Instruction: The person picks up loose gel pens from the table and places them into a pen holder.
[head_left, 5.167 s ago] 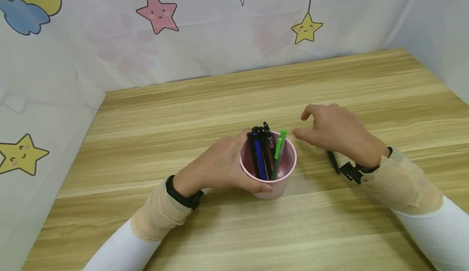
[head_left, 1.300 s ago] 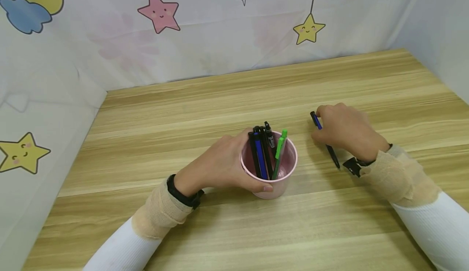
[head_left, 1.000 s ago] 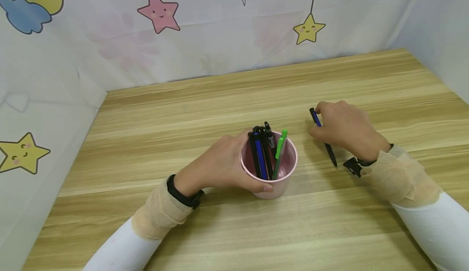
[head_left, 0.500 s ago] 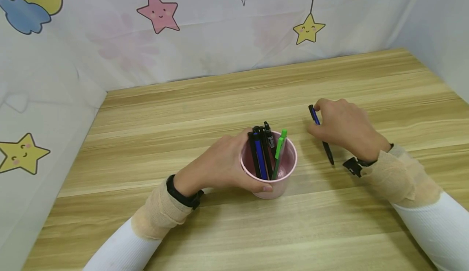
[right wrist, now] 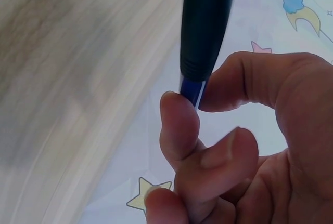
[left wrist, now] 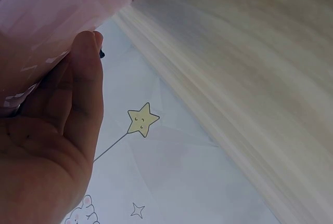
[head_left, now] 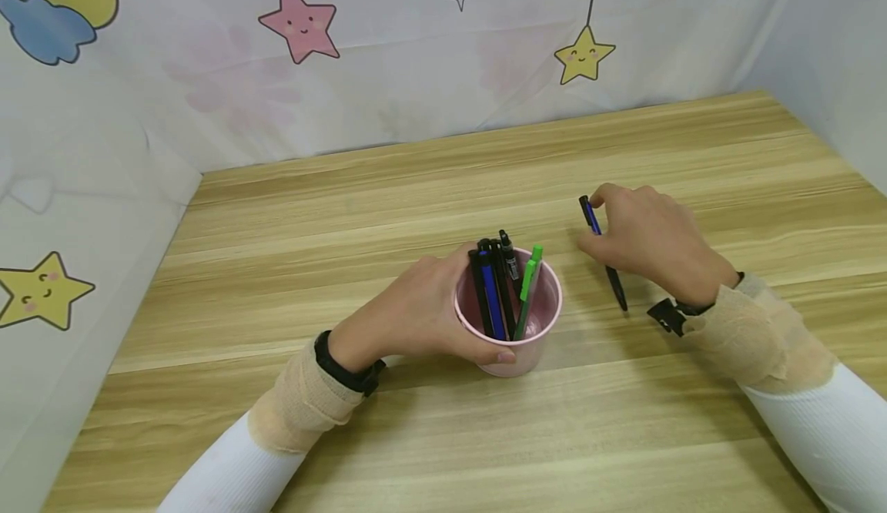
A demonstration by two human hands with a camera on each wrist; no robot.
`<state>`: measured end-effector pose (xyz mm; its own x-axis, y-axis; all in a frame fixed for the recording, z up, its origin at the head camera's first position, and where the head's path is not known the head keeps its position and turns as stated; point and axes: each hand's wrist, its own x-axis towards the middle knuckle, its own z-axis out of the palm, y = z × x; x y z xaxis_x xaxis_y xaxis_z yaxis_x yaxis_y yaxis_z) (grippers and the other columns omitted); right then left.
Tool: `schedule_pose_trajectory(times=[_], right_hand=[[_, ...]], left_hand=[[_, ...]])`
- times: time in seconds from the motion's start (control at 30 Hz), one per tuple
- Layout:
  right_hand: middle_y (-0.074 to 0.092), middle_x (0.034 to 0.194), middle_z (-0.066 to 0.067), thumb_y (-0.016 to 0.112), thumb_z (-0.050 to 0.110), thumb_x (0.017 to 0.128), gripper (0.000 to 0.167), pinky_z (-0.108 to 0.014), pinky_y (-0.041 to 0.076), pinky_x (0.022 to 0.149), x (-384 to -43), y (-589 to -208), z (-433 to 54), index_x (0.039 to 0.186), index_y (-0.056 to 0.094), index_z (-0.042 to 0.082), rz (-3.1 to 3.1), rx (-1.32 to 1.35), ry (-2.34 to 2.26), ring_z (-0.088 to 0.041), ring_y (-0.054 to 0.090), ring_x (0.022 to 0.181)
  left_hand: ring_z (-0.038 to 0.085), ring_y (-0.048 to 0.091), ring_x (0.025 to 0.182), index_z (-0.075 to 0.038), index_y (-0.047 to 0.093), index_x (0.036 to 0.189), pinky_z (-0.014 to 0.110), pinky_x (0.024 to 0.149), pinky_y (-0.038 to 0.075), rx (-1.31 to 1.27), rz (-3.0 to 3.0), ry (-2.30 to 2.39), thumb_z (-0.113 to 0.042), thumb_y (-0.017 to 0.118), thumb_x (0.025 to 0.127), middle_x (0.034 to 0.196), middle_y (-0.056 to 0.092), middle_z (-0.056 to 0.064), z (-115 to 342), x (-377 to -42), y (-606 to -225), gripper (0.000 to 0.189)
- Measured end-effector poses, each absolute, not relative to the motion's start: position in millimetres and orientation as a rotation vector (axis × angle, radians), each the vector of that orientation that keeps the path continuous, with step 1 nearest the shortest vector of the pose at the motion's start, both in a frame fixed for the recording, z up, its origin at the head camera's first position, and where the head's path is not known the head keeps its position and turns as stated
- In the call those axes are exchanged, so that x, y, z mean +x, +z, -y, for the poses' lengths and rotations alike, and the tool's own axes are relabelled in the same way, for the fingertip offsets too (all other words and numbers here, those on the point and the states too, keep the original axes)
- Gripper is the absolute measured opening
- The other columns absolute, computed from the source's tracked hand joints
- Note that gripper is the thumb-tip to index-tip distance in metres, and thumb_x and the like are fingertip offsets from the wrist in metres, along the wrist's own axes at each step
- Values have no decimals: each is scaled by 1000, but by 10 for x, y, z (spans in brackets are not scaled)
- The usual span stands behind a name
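My left hand (head_left: 419,309) grips a pink cup (head_left: 516,360) from its left side, thumb along the near wall. Several pens stand in it: black ones, a blue-and-black pen (head_left: 491,297) and a bright green one (head_left: 528,282). In the left wrist view, fingers curl against the cup's pink wall (left wrist: 62,0). To the cup's right, my right hand (head_left: 651,236) pinches a black-and-blue pen (head_left: 615,288) between thumb and fingers. Up close in the right wrist view, the pen's dark barrel (right wrist: 207,26) points away from the fingertips. Whether its tip touches the table cannot be told.
Both hands work over a wood-grain table (head_left: 333,212). A white cloth backdrop (head_left: 416,74) with printed stars rises along its far edge and left side. Black straps (head_left: 346,367) and tan wraps circle both wrists.
The right hand, earlier spread above the table, has taken hold of the black-and-blue pen. Since then hand and pen have shifted slightly left and away. Left hand and cup stay put.
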<state>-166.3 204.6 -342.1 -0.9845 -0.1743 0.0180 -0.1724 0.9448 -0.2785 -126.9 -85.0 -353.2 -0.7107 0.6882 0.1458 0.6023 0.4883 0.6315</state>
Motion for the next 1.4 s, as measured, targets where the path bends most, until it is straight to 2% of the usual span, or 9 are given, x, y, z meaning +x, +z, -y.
schedule_pose_trajectory(times=[0.13,0.4,0.6,1.0,1.4], right_hand=[[40,53,0,62,32,85,53,-33,30,42,-1662,-3414,-2045,128,61,0,-3084,-273,-468,-18,40,49],[43,54,-1,64,34,86,55,-33,32,42,-1657,-3389,-2031,130,60,1,-3066,-259,-509,-18,42,49],[45,53,-1,63,31,84,54,-30,30,41,-1651,-3370,-2014,130,59,2,-3055,-262,-555,-17,42,45],[61,64,-2,63,29,84,55,-34,36,44,-1627,-3316,-1978,131,57,2,-3018,-274,-637,-19,52,51],[56,57,-1,63,28,86,54,-30,29,43,-1612,-3307,-1959,134,55,5,-2983,-299,-750,-14,40,45]], left_hand=[[0,64,89,-31,51,140,26,75,54,1144,-2598,1029,-57,91,60,104,66,-18,850,-1270,-3533,93],[0,64,89,-29,51,139,26,75,54,1148,-2590,1043,-56,92,60,103,66,-18,853,-1270,-3533,93],[-1,63,89,-32,50,140,26,75,54,1152,-2598,1033,-58,91,61,104,66,-18,850,-1271,-3529,93],[0,63,90,-29,52,139,26,75,54,1126,-2607,1026,-57,91,60,104,65,-17,845,-1272,-3526,93],[1,63,90,-27,52,138,27,75,54,1118,-2599,1032,-56,92,60,103,66,-16,849,-1269,-3517,92]])
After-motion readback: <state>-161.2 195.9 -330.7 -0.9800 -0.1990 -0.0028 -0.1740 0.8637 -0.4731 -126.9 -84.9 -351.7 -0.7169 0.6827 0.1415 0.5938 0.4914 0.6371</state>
